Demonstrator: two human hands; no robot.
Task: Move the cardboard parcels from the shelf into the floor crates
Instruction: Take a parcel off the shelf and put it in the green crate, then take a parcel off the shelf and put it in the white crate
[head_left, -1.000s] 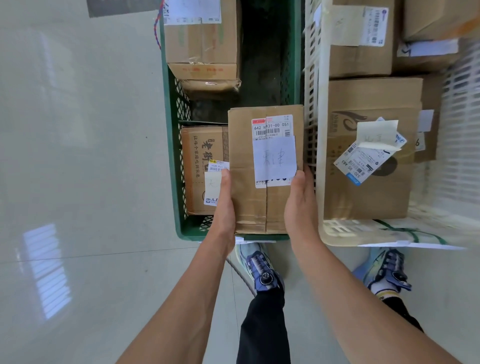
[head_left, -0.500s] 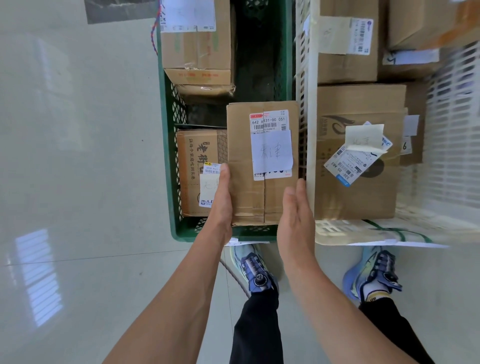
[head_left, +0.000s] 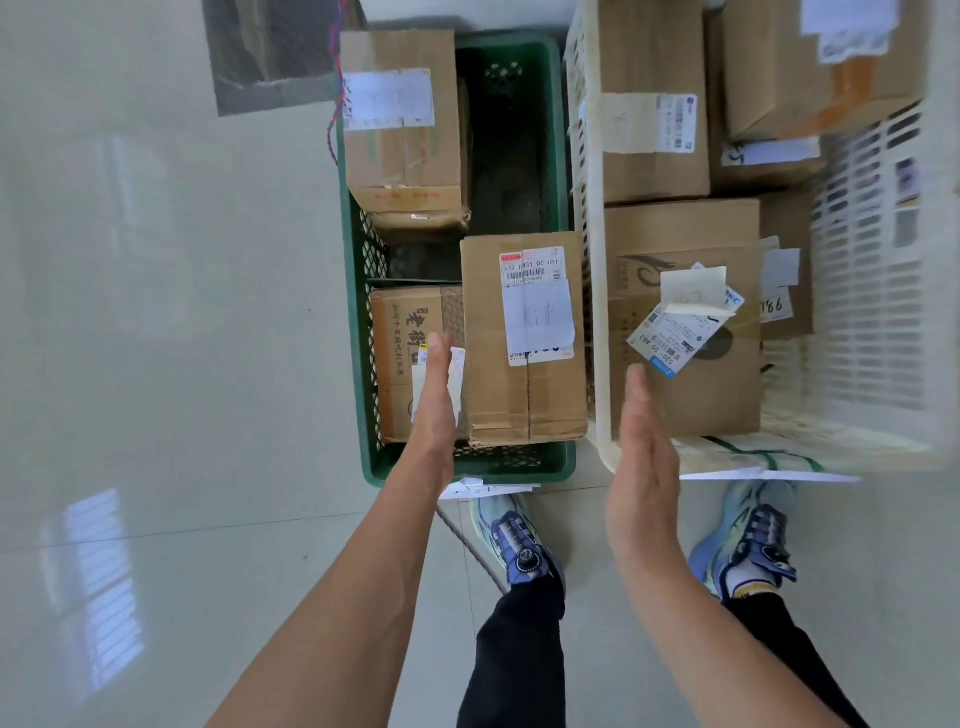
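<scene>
A tall cardboard parcel (head_left: 493, 374) with a white label lies in the near right part of the green floor crate (head_left: 358, 415). Neither hand touches it. My left hand (head_left: 434, 400) hovers flat, fingers straight, just left of the parcel, above a lower printed box (head_left: 397, 332). My right hand (head_left: 641, 467) is also flat and empty, over the near rim of the white crate (head_left: 597, 364). Another labelled box (head_left: 402, 156) sits at the far left of the green crate.
The white crate holds several cardboard boxes, one (head_left: 680, 395) with loose barcode labels. A dark gap (head_left: 509, 156) stays free at the green crate's far right. My two feet in blue shoes (head_left: 519, 551) stand just before the crates on the pale tiled floor.
Both hands have let go of the tall parcel and drawn apart and back toward me. The parcel now rests in the green crate.
</scene>
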